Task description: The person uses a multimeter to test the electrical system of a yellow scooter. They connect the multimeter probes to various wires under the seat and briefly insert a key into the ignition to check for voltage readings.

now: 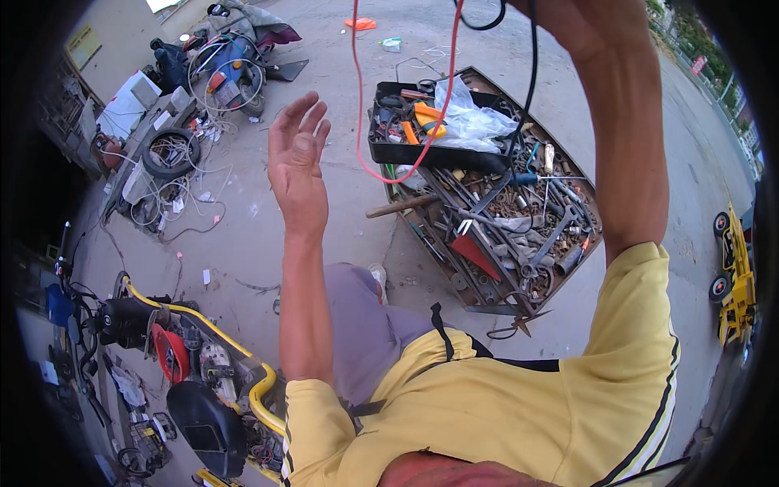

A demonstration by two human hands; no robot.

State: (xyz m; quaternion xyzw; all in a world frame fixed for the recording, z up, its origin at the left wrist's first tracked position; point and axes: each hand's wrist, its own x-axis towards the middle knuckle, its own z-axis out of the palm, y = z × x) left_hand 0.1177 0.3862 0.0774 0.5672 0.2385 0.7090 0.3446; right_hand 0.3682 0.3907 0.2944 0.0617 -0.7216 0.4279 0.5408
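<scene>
My left hand (299,162) is raised left of centre, palm turned inward, fingers stretched and holding nothing. At the top edge, my right hand (591,28) is lifted high; its fingers are cut off by the frame, so its grip is hidden. Close beside it hangs a black cable (533,73). A thin red cable (360,122) drops from the top edge and loops in front of a black tray (438,156). In this tray lie a yellow-orange tool or meter (428,118), whose kind is unclear, and a clear plastic bag (475,122).
Under the tray stands a metal box (454,296) crammed with wrenches, screwdrivers and rusty parts; a wooden handle (402,204) juts from its left side. A stripped yellow-framed vehicle (203,316) is at lower left. Farther back are a tyre (171,152) and a blue scooter (235,77).
</scene>
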